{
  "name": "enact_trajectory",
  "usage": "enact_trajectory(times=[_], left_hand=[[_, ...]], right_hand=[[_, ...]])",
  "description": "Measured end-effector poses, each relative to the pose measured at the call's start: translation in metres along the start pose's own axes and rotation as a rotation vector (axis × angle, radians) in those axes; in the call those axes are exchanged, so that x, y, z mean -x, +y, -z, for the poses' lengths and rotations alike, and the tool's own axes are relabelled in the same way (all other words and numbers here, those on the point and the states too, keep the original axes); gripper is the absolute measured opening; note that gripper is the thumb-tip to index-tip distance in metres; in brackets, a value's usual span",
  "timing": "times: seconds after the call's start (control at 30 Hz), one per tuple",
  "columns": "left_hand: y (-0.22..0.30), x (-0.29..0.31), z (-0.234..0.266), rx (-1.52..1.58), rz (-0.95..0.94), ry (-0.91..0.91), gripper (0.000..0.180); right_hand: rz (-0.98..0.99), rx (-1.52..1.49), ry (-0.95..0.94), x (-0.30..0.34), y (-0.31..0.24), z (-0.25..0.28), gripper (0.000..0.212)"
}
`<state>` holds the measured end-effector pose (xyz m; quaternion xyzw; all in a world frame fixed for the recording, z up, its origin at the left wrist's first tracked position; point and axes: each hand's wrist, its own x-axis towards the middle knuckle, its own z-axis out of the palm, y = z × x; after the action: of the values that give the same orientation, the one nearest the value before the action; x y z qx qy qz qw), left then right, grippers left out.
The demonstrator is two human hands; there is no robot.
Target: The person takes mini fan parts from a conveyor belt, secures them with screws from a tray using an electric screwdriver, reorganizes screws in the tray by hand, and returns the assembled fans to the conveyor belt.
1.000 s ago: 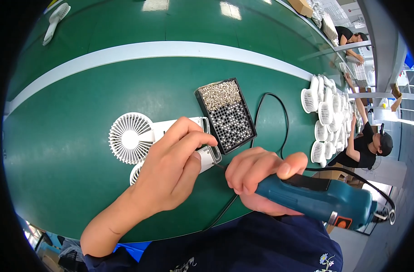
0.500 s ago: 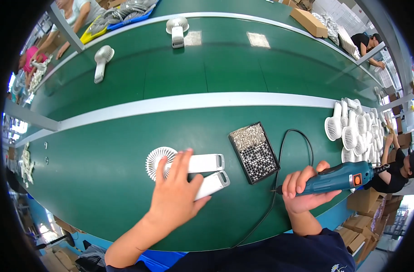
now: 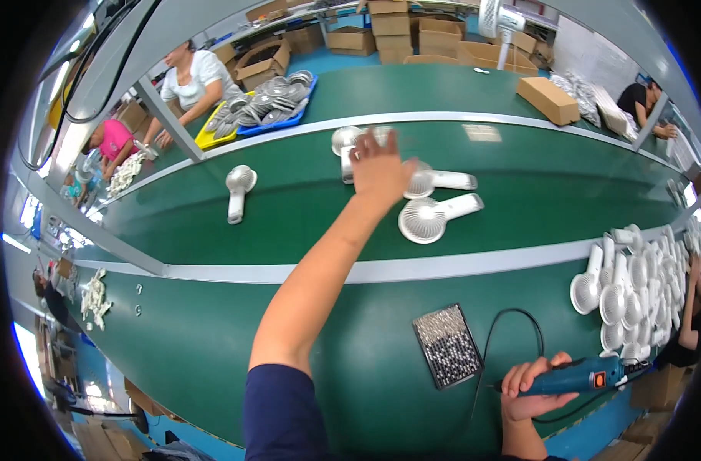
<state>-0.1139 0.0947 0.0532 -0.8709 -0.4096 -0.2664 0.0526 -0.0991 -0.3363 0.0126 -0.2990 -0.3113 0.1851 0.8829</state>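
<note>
My left hand (image 3: 381, 169) reaches far out over the green belt, its fingers spread, slightly blurred, holding nothing I can see. Just right of it lie two white handheld fans, the nearer one (image 3: 425, 220) and the farther one (image 3: 449, 180), handles pointing right. Behind my fingers a third handheld fan (image 3: 347, 165) is partly hidden. Down at the lower right, my right hand (image 3: 531, 390) grips a teal electric screwdriver (image 3: 569, 378), its bit pointing left. A black screw tray (image 3: 458, 376) full of small screws sits left of the screwdriver.
Another fan (image 3: 239, 192) lies farther left on the belt. Many white fans (image 3: 634, 288) are piled at the right. A pale metal rail (image 3: 350, 270) separates belt from bench. A black cord (image 3: 492, 330) curves by the tray. People work at the far left and right.
My left hand has gone from the bench to the belt, and the two fans it covered now lie there. The view has tilted upward. My right hand still holds the screwdriver.
</note>
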Motion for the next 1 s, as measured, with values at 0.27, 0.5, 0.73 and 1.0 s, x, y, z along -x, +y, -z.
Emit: enact_trajectory(times=[0.27, 0.5, 0.73, 1.0], left_hand=[[-0.111, -0.007, -0.063, -0.054, 0.32, -0.263, 0.047], [-0.219, 0.051, 0.018, -0.44, 0.446, -0.145, 0.061], [-0.305, 0.088, 0.046, -0.087, 0.44, -0.306, 0.083], [-0.206, 0.168, 0.152, -0.284, 0.116, -0.421, 0.075]], right_hand=[[-0.048, 0.038, 0.19, -0.002, 0.009, 0.016, 0.065], [-0.082, 0.007, 0.246, 0.002, 0.008, 0.001, 0.065], [-0.337, -0.096, 0.191, 0.026, 0.027, -0.016, 0.097], [-0.231, -0.147, 0.22, 0.015, -0.001, -0.033, 0.094]])
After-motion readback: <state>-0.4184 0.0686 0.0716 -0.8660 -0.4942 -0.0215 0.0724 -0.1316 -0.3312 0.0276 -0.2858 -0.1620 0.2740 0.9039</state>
